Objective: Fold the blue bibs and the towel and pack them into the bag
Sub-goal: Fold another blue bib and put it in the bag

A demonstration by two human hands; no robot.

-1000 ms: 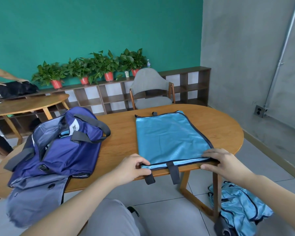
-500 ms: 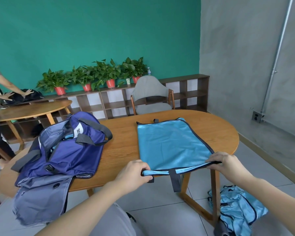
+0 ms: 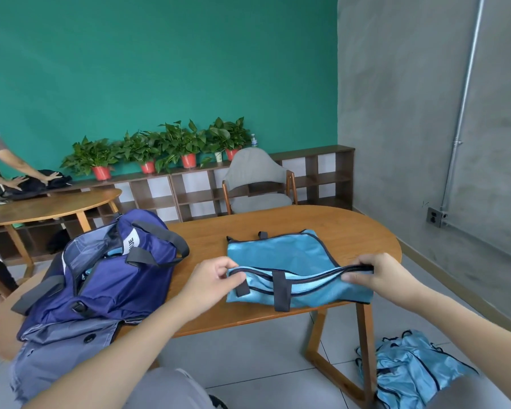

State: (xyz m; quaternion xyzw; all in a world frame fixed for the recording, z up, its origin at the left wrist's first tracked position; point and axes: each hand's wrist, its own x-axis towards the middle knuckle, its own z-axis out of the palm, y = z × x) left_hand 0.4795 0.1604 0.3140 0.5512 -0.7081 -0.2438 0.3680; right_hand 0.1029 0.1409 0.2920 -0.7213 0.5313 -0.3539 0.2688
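Note:
A light blue bib (image 3: 281,253) with dark trim and straps lies on the wooden table (image 3: 363,231). Its near edge is raised off the table and carried over the rest of the bib. My left hand (image 3: 216,276) pinches the left corner of that edge. My right hand (image 3: 369,274) pinches the right corner. The navy blue bag (image 3: 101,276) stands open on the table's left side, with light blue cloth showing inside. A pile of more blue bibs (image 3: 407,370) lies on the floor at the lower right.
A grey garment (image 3: 62,355) hangs over the table's near left edge under the bag. A grey chair (image 3: 257,178) stands behind the table. Another person (image 3: 0,160) works at a second table (image 3: 50,205) at far left. Potted plants line a low shelf (image 3: 189,187).
Both hands have lifted the bib's near edge from the table's front edge and carried it away from me over the bib, so the bib is folding in half.

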